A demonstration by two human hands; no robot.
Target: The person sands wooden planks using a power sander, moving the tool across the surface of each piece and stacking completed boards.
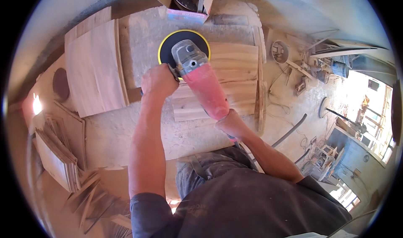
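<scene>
Shirt: dark, along lower edge.
Sander: red-grey, above bench; disc over left end of panel, contact unclear.
Left hand: curled round side handle.
Right hand: wrapped round sander's rear.

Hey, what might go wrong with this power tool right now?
The bare left hand sits close to the yellow-rimmed disc, so a slip might graze it. If the red power tool tilts, its disc could gouge the wooden panel. The open cardboard box nearby might get knocked.
</scene>
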